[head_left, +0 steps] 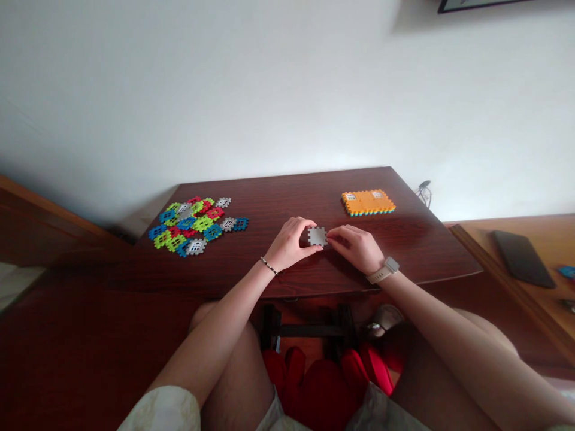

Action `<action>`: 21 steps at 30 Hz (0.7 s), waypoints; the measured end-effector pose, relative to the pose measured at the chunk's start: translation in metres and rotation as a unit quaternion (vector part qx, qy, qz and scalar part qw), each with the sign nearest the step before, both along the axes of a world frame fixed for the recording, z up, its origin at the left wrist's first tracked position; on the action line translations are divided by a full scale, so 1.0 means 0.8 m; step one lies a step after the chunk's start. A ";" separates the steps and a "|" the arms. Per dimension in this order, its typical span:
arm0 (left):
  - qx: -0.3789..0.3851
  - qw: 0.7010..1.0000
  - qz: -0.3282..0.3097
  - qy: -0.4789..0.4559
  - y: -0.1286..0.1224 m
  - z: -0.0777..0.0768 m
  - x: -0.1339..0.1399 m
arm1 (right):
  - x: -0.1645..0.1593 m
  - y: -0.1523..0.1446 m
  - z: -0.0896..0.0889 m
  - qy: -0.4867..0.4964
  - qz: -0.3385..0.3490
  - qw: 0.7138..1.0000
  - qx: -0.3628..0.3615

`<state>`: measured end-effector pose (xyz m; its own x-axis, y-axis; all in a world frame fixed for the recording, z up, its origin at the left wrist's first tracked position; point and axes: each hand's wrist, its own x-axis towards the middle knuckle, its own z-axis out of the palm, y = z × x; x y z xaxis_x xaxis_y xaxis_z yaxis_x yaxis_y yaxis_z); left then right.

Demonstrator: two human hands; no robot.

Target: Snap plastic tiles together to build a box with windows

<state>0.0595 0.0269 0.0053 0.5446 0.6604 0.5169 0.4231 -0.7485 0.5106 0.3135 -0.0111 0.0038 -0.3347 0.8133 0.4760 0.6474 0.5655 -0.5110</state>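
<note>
Between my two hands is a small grey square interlocking tile (317,236) with notched edges, just above the tabletop. My left hand (291,242) grips its left side, with the thumb at the lower corner and a finger at the upper one. My right hand (356,246) pinches the tile's right edge with thumb and forefinger. To the left lies a loose pile of interlocking tiles (186,223) in green, blue, red and grey, some with window grids. At the right rear sits an orange-topped assembled block (368,202) with two white windows and a teal layer beneath.
The dark wooden table (269,203) stands against a white wall. A cable (424,193) hangs by its right rear corner. Further right, a black flat device (522,258) lies on a lighter wooden surface. Below the front edge is a red seat (321,389).
</note>
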 end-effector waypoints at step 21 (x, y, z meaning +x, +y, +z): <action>-0.009 0.993 0.002 0.116 -0.001 -0.010 -0.018 | 0.008 0.013 -0.014 -0.068 0.014 0.997 -0.024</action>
